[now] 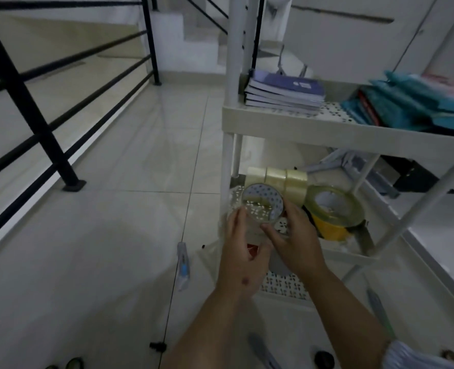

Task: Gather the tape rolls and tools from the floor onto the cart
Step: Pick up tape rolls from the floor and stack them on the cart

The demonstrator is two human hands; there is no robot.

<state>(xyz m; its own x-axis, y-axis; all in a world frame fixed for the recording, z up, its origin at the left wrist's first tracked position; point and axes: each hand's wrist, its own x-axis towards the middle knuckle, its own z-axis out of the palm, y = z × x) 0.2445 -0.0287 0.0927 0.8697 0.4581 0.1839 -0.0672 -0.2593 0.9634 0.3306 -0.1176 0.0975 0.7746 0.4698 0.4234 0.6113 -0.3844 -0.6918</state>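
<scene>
Both hands hold one clear tape roll [262, 203] over the cart [295, 121] middle shelf, near its left edge. Left hand [243, 258] fingers pinch its left rim; right hand [296, 242] fingers curl round the right side. More tape rolls [276, 178] sit just beyond (three in a row). A cutter [182, 265] lies on the floor, left.

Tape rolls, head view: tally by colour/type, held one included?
Clear rolls standing in a row on the cart's middle shelf: 3
Clear roll held by left hand and right hand: 1
Greenish clear roll: 1
Yellow roll under it: 1
Total: 6
</scene>
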